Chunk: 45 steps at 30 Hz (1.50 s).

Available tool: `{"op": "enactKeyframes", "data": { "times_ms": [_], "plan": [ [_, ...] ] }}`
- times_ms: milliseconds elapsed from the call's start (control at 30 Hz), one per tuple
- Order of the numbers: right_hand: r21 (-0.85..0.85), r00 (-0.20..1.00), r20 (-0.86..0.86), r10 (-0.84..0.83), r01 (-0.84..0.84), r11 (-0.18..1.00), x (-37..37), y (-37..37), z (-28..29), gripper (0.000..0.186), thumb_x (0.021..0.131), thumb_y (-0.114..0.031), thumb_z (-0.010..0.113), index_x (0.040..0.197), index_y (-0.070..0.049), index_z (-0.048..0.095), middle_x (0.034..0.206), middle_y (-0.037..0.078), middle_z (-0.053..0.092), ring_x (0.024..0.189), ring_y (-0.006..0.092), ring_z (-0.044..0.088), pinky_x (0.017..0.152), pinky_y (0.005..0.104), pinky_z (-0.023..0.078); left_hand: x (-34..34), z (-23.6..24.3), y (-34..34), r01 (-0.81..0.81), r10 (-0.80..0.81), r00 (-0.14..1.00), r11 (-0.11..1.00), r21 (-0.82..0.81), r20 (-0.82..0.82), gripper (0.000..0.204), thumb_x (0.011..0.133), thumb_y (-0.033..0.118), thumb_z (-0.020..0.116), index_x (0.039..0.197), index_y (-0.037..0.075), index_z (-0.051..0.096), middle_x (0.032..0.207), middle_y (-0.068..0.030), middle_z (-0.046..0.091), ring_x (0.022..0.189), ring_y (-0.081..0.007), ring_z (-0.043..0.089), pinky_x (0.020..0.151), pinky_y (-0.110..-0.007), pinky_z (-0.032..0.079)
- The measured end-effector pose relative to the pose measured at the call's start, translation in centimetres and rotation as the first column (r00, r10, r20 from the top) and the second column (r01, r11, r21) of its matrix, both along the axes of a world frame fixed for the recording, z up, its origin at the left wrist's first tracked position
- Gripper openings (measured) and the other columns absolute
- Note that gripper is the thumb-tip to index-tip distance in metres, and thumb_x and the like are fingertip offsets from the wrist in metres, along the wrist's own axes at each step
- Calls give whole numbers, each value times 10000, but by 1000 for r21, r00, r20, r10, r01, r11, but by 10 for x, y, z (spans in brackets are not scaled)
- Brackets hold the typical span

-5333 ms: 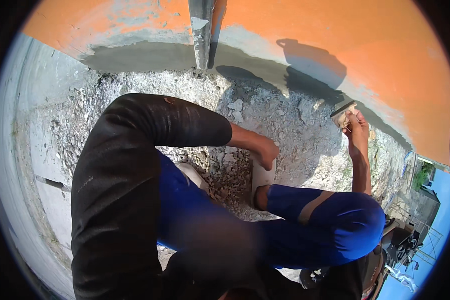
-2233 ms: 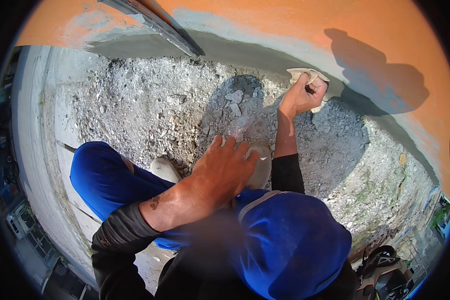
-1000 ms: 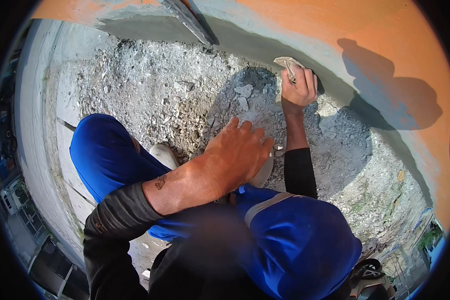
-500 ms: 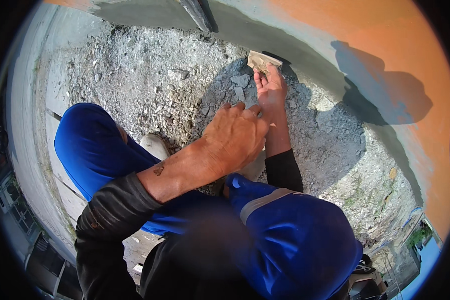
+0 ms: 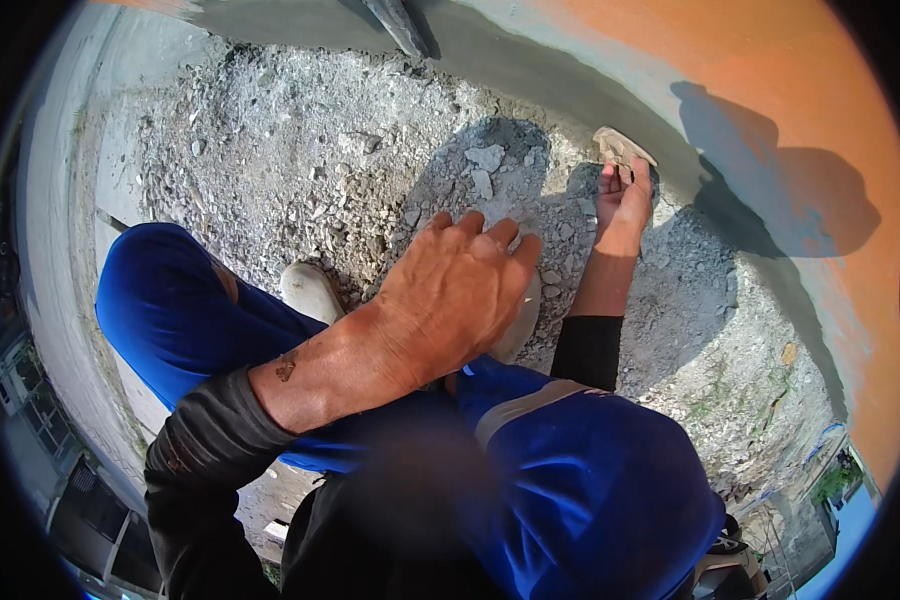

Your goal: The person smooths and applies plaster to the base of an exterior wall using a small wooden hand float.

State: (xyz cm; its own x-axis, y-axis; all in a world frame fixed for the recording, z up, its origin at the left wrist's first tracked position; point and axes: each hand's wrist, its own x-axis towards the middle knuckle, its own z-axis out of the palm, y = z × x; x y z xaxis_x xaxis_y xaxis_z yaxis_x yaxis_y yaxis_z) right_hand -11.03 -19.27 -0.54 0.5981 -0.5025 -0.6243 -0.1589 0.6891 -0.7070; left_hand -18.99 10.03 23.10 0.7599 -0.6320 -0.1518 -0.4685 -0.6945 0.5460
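My right hand reaches out to the foot of the wall and grips a flat tan pad caked with grey mortar. It may be a sponge; its kind is not certain. The pad lies against the wet grey plaster band along the bottom of the orange wall. In front of my body, my left hand hangs above the ground with its back turned up and its fingers curled. Whatever those fingers hold, if anything, is hidden beneath the hand.
Broken stones and loose rubble cover the ground along the wall. A grey plank leans at the far wall. My bent knees in blue trousers flank the view, with pale shoes below. Orange wall rises on the right.
My right hand has slid the pad to the right and slightly nearer along the wall's foot. My left hand stays almost in place, fingers still curled.
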Motion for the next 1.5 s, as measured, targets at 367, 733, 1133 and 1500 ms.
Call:
{"op": "enactKeyframes", "data": {
  "times_ms": [367, 733, 1133, 1500],
  "plan": [
    [-35, 997, 45, 63, -61, 998, 22, 106, 16, 241, 940, -134, 817, 1128, -28, 711, 1011, 86, 761, 791, 203, 748, 688, 312, 656, -1, -13, 5, -48, 49, 993, 999, -15, 110, 416, 930, 174, 768, 1280, -19, 651, 1135, -176, 707, 1090, -364, 711, 950, -497, 575],
    [-274, 990, 141, -6, 45, 961, 26, 134, 55, 201, 910, -173, 794, 1059, -63, 718, 919, 68, 749, 740, 129, 691, 630, 248, 559, 3, 1, 3, -6, 6, 1000, 1000, -13, 25, 346, 934, 159, 750, 1225, -9, 666, 1097, -155, 700, 1046, -342, 709, 924, -488, 572],
    [-381, 966, 220, -132, 210, 901, 27, 129, 36, 122, 949, -85, 746, 898, -34, 646, 918, 67, 729, 744, 103, 656, 549, 246, 519, 4, 10, 6, 52, -52, 999, 999, 1, -14, 396, 925, 152, 768, 1262, -23, 656, 1157, -195, 712, 1071, -372, 714, 942, -511, 574],
    [-945, 962, 263, 76, 241, 223, 29, 108, 36, 142, 832, 26, 773, 879, -46, 661, 838, 39, 624, 673, 155, 535, 622, 331, 470, 3, 12, 8, 56, -56, 998, 998, -25, 3, 501, 964, 205, 786, 1400, 40, 601, 1261, -213, 695, 1146, -416, 694, 1008, -524, 561]
  ]
}}
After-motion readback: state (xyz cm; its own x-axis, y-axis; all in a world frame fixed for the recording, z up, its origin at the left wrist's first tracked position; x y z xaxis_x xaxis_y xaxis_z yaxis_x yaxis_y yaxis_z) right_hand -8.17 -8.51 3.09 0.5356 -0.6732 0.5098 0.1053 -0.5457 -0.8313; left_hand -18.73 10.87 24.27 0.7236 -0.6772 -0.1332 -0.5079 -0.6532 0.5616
